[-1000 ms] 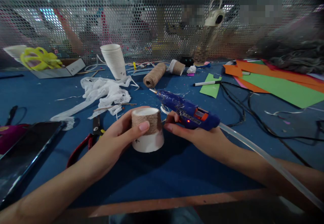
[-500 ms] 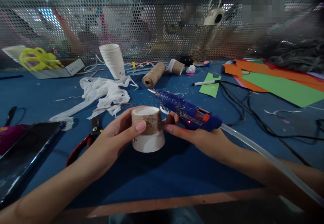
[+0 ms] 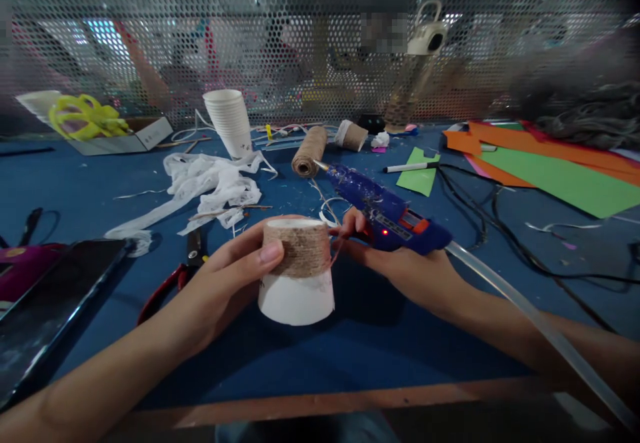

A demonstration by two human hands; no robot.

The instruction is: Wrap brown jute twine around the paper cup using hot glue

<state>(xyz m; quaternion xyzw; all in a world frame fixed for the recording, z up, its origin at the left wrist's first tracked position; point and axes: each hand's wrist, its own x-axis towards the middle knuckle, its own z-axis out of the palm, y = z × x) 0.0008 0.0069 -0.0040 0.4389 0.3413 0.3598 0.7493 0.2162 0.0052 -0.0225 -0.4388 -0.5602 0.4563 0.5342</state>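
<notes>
My left hand (image 3: 240,263) is closed around a paper cup (image 3: 296,299), which is upside down with brown twine (image 3: 306,249) wound round its upper part. In my right hand (image 3: 395,256) is a blue glue gun (image 3: 383,206) with a red light on, its nozzle pointing up and left. A clear glue stick (image 3: 530,329) sticks out of its back. My right fingertips are close to the cup's right side, where a loose strand shows. Behind the cup lies the twine roll (image 3: 313,149), near the nozzle in the picture.
White lace (image 3: 215,179) and red-handled pliers (image 3: 173,279) are at the left, beside a phone (image 3: 60,309). Stacked paper cups (image 3: 229,119) stand behind. Yellow scissors (image 3: 87,116) rest in a box. Black cables (image 3: 520,243) and coloured paper (image 3: 565,176) are on the right.
The cup has turned in my left hand and moved slightly lower and nearer. My right hand and the glue gun have shifted a little right, away from the cup.
</notes>
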